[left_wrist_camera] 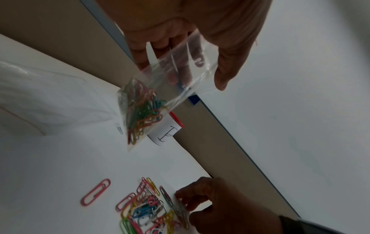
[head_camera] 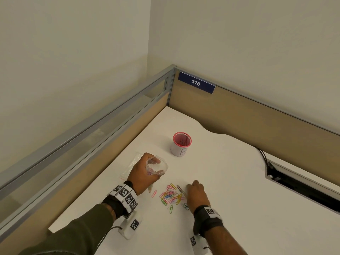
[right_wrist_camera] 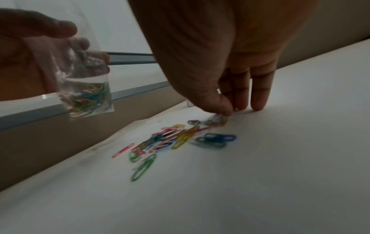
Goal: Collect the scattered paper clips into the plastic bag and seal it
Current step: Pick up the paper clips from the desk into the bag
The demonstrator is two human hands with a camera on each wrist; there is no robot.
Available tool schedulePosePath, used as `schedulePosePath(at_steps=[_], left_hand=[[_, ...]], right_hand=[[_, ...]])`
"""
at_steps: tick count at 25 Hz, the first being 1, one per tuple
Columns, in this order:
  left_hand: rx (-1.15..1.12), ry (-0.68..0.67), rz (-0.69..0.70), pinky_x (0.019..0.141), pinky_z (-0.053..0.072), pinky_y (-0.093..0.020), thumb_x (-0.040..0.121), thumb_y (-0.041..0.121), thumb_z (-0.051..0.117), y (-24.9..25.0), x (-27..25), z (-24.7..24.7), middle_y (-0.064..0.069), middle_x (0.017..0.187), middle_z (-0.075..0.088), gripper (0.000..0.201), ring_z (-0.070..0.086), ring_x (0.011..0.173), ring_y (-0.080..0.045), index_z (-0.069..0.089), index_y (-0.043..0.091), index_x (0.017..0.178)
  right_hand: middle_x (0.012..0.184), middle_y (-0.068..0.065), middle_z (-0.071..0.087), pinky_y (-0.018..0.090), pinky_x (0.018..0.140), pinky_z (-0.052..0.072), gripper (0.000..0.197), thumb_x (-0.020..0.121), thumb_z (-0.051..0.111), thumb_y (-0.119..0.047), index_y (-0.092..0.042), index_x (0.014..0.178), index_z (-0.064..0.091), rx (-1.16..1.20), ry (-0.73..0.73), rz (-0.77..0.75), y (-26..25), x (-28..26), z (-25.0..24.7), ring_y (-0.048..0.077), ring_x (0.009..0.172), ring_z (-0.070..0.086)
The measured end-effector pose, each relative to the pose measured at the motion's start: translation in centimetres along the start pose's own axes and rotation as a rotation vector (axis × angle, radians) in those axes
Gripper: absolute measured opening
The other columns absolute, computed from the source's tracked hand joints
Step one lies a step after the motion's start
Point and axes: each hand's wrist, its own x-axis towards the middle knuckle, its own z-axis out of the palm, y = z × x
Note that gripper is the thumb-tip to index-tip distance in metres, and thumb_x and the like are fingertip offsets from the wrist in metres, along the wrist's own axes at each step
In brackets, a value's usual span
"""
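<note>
My left hand point(head_camera: 145, 172) holds a small clear plastic bag point(head_camera: 157, 167) above the table, its mouth held open upward. Several coloured paper clips lie in the bag's bottom point(left_wrist_camera: 144, 114), which also shows in the right wrist view point(right_wrist_camera: 88, 95). A pile of coloured paper clips point(head_camera: 172, 196) lies on the white table point(head_camera: 230, 181). My right hand point(head_camera: 192, 187) is down at the pile's right edge, thumb and fingers pinching a grey clip point(right_wrist_camera: 216, 120). A lone pink clip point(head_camera: 154, 193) lies left of the pile, and green ones point(right_wrist_camera: 143, 169) at its near side.
A red-rimmed cup point(head_camera: 181, 144) with a paper label stands behind the pile. Spare clear bags point(head_camera: 132, 164) lie flat under and left of my left hand. Partition walls point(head_camera: 110, 126) close the table's left and back sides. A cable slot point(head_camera: 294, 184) opens at the right.
</note>
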Motion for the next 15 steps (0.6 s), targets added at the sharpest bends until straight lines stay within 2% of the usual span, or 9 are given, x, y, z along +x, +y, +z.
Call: schedulePosePath(at_steps=[3, 5, 7, 8, 10, 13, 15], left_hand=[[-0.009, 0.007, 0.002, 0.095, 0.054, -0.032, 0.073, 0.026, 0.082, -0.4, 0.0, -0.5, 0.009, 0.114, 0.065, 0.044, 0.060, 0.115, -0.009, 0.055, 0.026, 0.107], [-0.003, 0.000, -0.001, 0.096, 0.054, -0.033, 0.074, 0.025, 0.083, -0.5, -0.1, -0.4, 0.009, 0.115, 0.064, 0.044, 0.060, 0.115, -0.008, 0.054, 0.025, 0.108], [0.010, -0.004, 0.000, 0.096, 0.054, -0.032, 0.075, 0.023, 0.083, -0.4, -0.3, -0.1, 0.009, 0.115, 0.064, 0.045, 0.059, 0.116, -0.007, 0.054, 0.024, 0.109], [0.010, -0.007, 0.000, 0.096, 0.054, -0.031, 0.075, 0.023, 0.083, -0.3, -0.3, 0.0, 0.009, 0.115, 0.064, 0.045, 0.059, 0.116, -0.007, 0.054, 0.023, 0.109], [0.009, -0.012, -0.005, 0.096, 0.054, -0.030, 0.074, 0.024, 0.084, -0.3, -0.4, 0.1, 0.008, 0.116, 0.064, 0.046, 0.059, 0.116, -0.008, 0.054, 0.024, 0.109], [0.010, -0.003, -0.011, 0.093, 0.054, -0.025, 0.075, 0.022, 0.084, -0.1, -0.3, 0.2, 0.008, 0.115, 0.064, 0.046, 0.059, 0.116, -0.009, 0.054, 0.023, 0.110], [0.012, 0.000, -0.013, 0.089, 0.052, -0.021, 0.076, 0.020, 0.083, 0.0, -0.2, 0.1, 0.007, 0.115, 0.064, 0.045, 0.059, 0.115, -0.010, 0.054, 0.022, 0.110]], right_hand=[[0.114, 0.010, 0.050, 0.037, 0.088, 0.050, 0.019, 0.092, 0.047, -0.013, -0.010, 0.106, 0.060, -0.004, 0.021, -0.081, -1.8, -0.1, 0.3, 0.027, 0.109, 0.050], [0.117, 0.008, 0.052, 0.037, 0.091, 0.049, 0.023, 0.095, 0.045, -0.023, -0.013, 0.110, 0.060, 0.047, 0.073, -0.110, -2.7, 0.0, -0.2, 0.026, 0.111, 0.051], [0.133, 0.004, 0.047, 0.039, 0.101, 0.044, 0.035, 0.092, 0.052, -0.033, -0.020, 0.125, 0.054, 0.132, 0.072, -0.172, -3.4, 0.2, -0.6, 0.025, 0.124, 0.044], [0.141, 0.003, 0.041, 0.040, 0.106, 0.039, 0.044, 0.088, 0.057, -0.037, -0.025, 0.130, 0.050, 0.139, 0.020, -0.214, -3.8, 0.3, -0.7, 0.025, 0.130, 0.038], [0.146, 0.003, 0.036, 0.042, 0.110, 0.034, 0.051, 0.083, 0.063, -0.039, -0.028, 0.132, 0.049, 0.090, -0.080, -0.282, -4.6, 0.2, -0.6, 0.026, 0.135, 0.032], [0.130, 0.003, 0.048, 0.038, 0.099, 0.044, 0.032, 0.088, 0.059, -0.031, -0.022, 0.118, 0.060, 0.020, -0.026, -0.347, -4.6, 0.0, 0.1, 0.027, 0.121, 0.044], [0.118, 0.003, 0.053, 0.036, 0.090, 0.048, 0.022, 0.091, 0.054, -0.028, -0.019, 0.109, 0.063, 0.012, 0.024, -0.323, -3.5, -0.2, 0.0, 0.026, 0.111, 0.050]])
